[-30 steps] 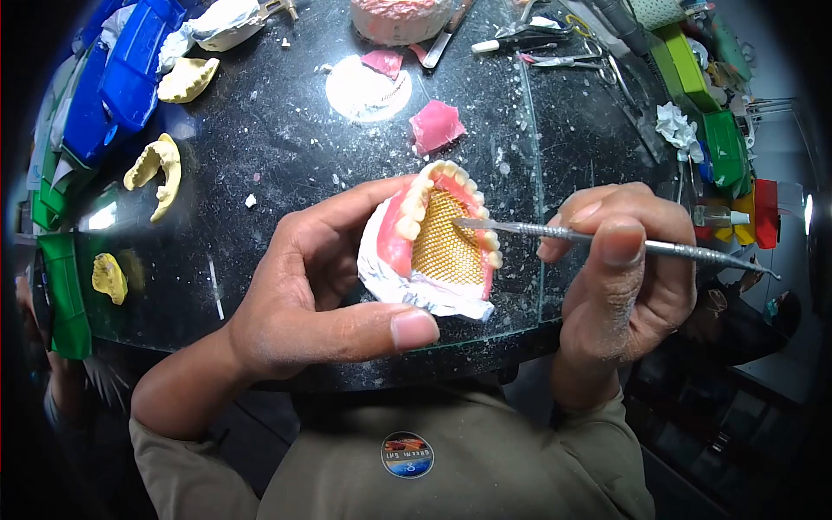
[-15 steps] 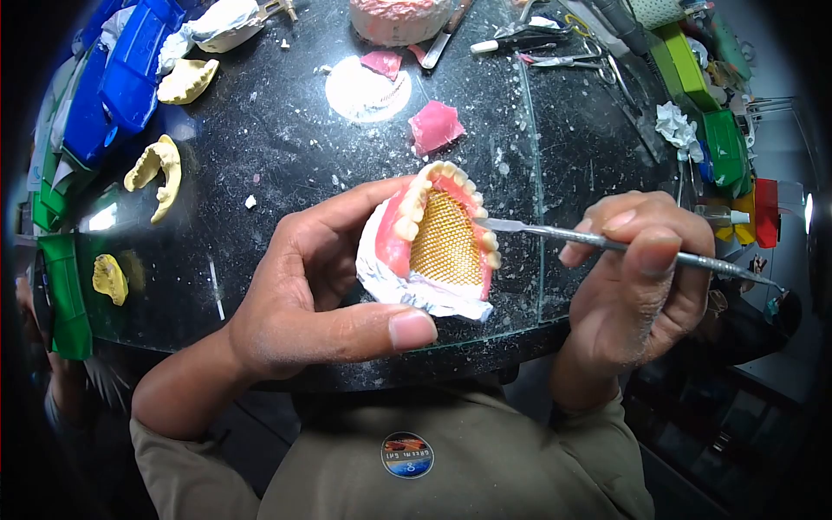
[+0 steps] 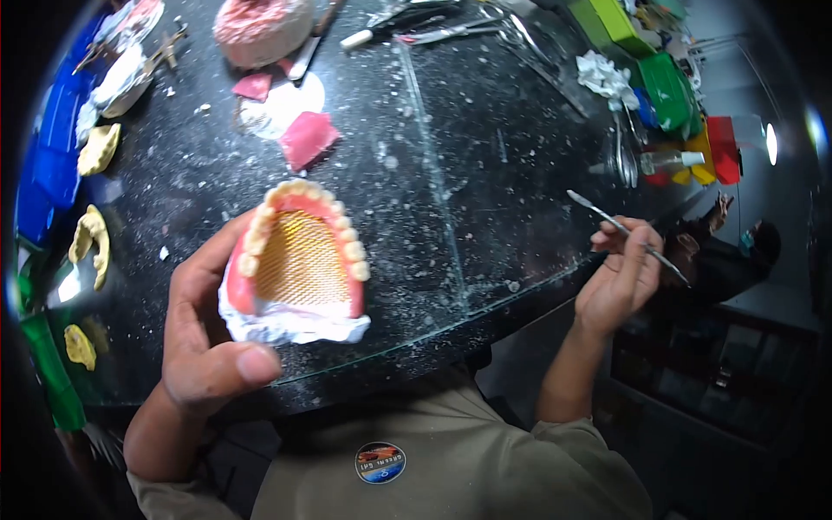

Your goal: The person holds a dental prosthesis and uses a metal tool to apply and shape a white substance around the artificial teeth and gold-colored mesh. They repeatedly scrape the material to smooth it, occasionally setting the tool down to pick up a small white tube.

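Observation:
My left hand (image 3: 204, 321) grips a dental model with a denture (image 3: 303, 251) above the front of the bench. Pink wax gum and cream teeth form its arch, a gold mesh spans the palate, and white plaster shows along the bottom edge. My thumb lies across the plaster at the lower left; the other fingers are mostly hidden behind. Well to the right, past the bench edge, my right hand (image 3: 622, 273) pinches a thin metal wax carver (image 3: 652, 253). Its flat tip points up and left, apart from the denture.
A pink wax sheet (image 3: 309, 140) lies beyond the denture, near a plaster cast with pink wax (image 3: 263, 33) and a knife (image 3: 312, 48). Yellowish plaster pieces (image 3: 90, 243) line the left side. Pliers and scissors (image 3: 468, 30) lie at the back. A person (image 3: 737, 260) is at the right.
The carver's tip has left the denture's right side, and my right hand has drawn away to the right. The denture is turned to face me more squarely. The whole view has shifted.

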`<move>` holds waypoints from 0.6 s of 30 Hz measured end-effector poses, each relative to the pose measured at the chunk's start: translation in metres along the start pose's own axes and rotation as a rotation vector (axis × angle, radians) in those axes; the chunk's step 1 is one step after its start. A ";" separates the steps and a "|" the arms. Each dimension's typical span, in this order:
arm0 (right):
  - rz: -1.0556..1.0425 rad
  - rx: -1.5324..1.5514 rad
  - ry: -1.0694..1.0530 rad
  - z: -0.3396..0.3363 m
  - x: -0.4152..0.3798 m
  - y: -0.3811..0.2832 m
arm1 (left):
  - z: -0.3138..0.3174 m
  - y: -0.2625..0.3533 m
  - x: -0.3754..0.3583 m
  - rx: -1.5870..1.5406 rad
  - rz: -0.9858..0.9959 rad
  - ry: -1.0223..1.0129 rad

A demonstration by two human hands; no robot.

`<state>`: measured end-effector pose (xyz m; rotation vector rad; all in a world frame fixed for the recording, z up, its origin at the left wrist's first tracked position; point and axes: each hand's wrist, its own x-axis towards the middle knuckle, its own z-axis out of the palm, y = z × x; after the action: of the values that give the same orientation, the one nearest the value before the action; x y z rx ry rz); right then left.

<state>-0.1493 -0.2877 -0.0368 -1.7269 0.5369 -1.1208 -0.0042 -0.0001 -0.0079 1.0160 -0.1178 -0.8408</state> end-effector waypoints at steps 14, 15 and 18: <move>-0.067 -0.075 0.039 -0.003 -0.008 0.011 | 0.001 0.000 -0.002 0.169 -0.005 0.053; -0.068 -0.085 0.036 -0.003 -0.008 0.010 | 0.001 0.000 -0.002 0.167 -0.001 0.061; -0.067 -0.086 0.017 -0.002 -0.008 0.009 | 0.002 -0.001 -0.003 0.161 0.018 0.076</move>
<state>-0.1539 -0.2865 -0.0483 -1.8221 0.5484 -1.1752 -0.0076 0.0005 -0.0067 1.1949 -0.1313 -0.7844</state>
